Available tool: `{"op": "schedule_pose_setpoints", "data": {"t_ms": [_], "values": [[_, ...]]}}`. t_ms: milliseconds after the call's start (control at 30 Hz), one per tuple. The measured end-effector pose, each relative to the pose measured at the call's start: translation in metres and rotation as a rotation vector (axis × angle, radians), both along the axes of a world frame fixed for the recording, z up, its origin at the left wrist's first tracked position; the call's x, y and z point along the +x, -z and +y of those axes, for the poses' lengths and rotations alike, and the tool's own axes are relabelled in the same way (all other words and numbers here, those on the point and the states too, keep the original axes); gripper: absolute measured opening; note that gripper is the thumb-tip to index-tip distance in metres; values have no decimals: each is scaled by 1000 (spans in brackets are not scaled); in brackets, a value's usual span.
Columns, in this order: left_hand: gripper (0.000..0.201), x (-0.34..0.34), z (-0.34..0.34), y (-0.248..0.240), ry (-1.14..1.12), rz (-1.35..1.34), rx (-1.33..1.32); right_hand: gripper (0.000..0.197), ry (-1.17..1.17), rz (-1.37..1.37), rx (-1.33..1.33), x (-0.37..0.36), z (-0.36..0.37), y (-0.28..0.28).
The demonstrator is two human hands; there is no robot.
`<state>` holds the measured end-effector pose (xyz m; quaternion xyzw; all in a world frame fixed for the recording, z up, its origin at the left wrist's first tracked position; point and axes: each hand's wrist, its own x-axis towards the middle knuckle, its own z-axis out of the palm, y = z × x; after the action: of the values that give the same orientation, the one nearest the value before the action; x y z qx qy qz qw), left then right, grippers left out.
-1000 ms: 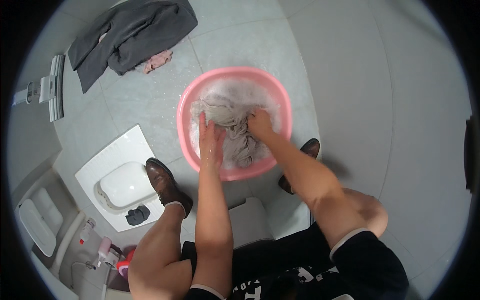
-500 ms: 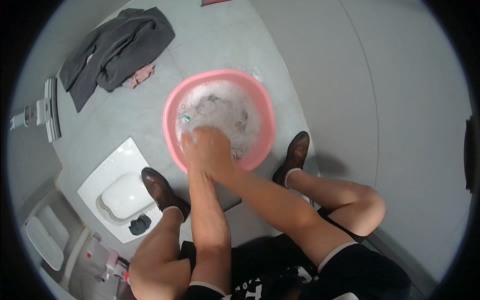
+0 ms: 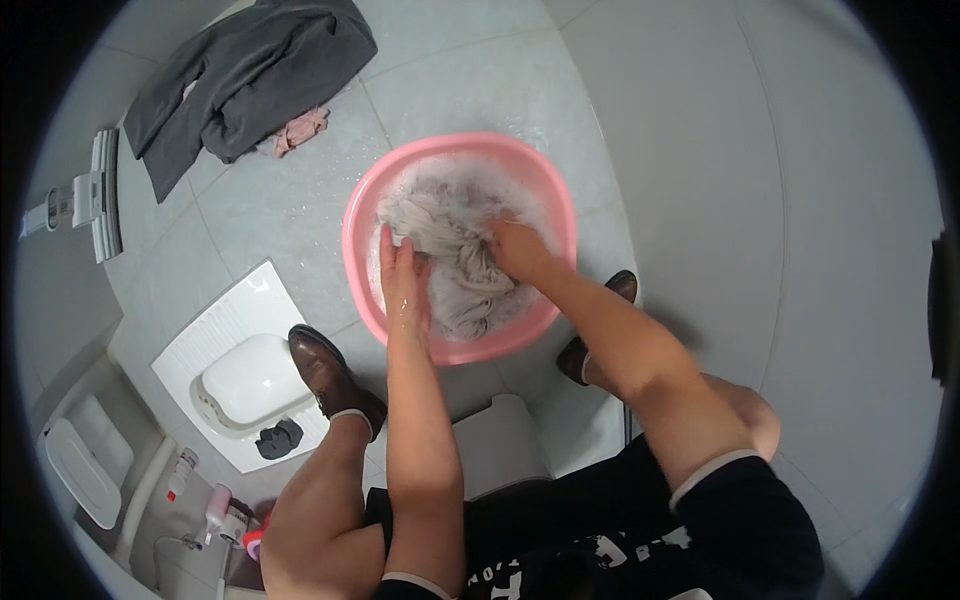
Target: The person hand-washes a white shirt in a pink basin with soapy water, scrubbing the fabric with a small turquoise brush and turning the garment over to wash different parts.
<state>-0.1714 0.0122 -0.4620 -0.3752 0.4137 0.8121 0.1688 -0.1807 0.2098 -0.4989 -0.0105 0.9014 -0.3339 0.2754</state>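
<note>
- Grey-beige cloth point(image 3: 468, 272): wet, bunched amid foam point(image 3: 455, 175) in the pink basin point(image 3: 567, 215); in my head view its long axis slants from far left to near right.
- Left hand point(image 3: 404, 282): fingers extended and spread, gripping nothing I can see, at the cloth's left edge.
- Right hand point(image 3: 519, 252): nearer, curled against the cloth's right side; fingertips hidden, so I cannot tell whether they pinch it.
- Relation: from the right hand, I read the cloth's bulk as leftward and toward the basin's near rim.
</note>
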Motion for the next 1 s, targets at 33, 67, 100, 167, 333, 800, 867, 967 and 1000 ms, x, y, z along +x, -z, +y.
{"op": "schedule_pose_setpoints", "data": {"t_ms": [33, 67, 100, 167, 333, 800, 867, 967, 1000], "values": [[60, 1, 4, 5, -27, -33, 57, 39, 200, -45, 33, -3, -3, 1], [60, 3, 2, 13, -65, -60, 102, 40, 389, -87, 50, -10, -16, 0], [61, 4, 1, 18, -100, -90, 153, 39, 255, 34, 17, -7, -32, -17], [60, -7, -6, -2, -45, -186, 132, 39, 46, 275, -118, 17, -67, -72], [55, -7, -2, -49, -75, -126, 649, 40, -11, 432, -218, 89, -118, -182], [37, 10, 20, -4, -122, 66, -80, 42, 614, 49, -105, -48, -40, 3], [39, 15, -2, 15, -168, -10, -242, 41, 864, 103, -170, -32, -38, 12], [47, 22, -8, 21, -165, 49, -117, 34, 262, 315, 10, 15, -32, 13], [50, 24, -8, 20, -156, 88, -74, 31, -107, 390, 110, 28, -28, 11]]}}
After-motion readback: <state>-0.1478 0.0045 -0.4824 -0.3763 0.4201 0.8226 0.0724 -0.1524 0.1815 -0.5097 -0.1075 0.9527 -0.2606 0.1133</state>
